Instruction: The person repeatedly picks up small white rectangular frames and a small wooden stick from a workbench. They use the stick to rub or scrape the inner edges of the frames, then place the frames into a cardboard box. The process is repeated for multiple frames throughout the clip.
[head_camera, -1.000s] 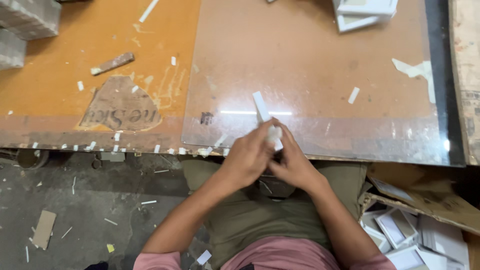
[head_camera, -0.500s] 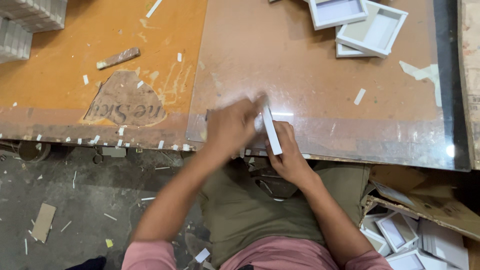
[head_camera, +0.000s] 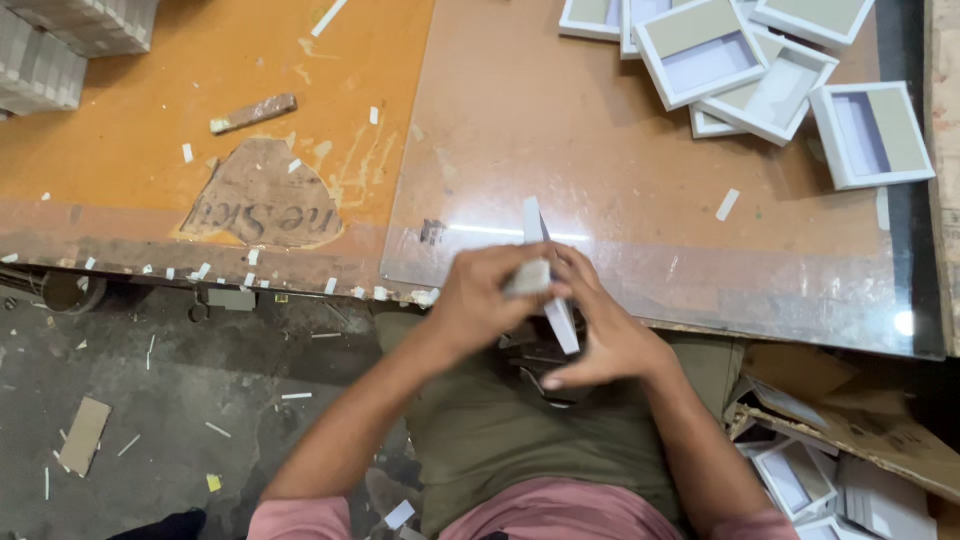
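Left hand (head_camera: 480, 300) and right hand (head_camera: 600, 335) close together at table edge (head_camera: 300, 280), both pinching thin white card strip (head_camera: 545, 275). Strip's long axis runs away from body, slightly slanted; far end over glass sheet (head_camera: 620, 170). White box trays (head_camera: 760, 70) well apart, far right.

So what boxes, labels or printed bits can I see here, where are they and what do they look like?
Shallow box trays: far right of the table, square, white rims, beige and pale insides.
Torn printed patch: stuck on the orange table, left, brown, ragged.
White flat piece: held edge-on between left hand and right hand.
Grey stacks: top left corner.
White boxes: floor, lower right.
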